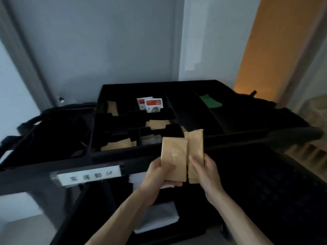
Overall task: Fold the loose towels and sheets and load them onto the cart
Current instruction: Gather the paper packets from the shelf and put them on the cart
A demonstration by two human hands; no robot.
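Observation:
A black housekeeping cart (109,167) stands in front of me, with a divided black tray (177,110) on top. My left hand (157,175) grips a tan paper packet (174,156) upright over the cart's front edge. Beside it my right hand (205,175) holds a second, taller tan packet (195,144), partly behind the first. White folded linen (157,218) lies on a lower shelf beneath my forearms.
Tray compartments hold more tan packets (116,145), red-and-white sachets (152,104) and a green cloth (210,101). A white label (90,175) is stuck on the cart's front rail. A dark bag (51,124) hangs at the left. An orange-lit doorway (276,50) opens at the right.

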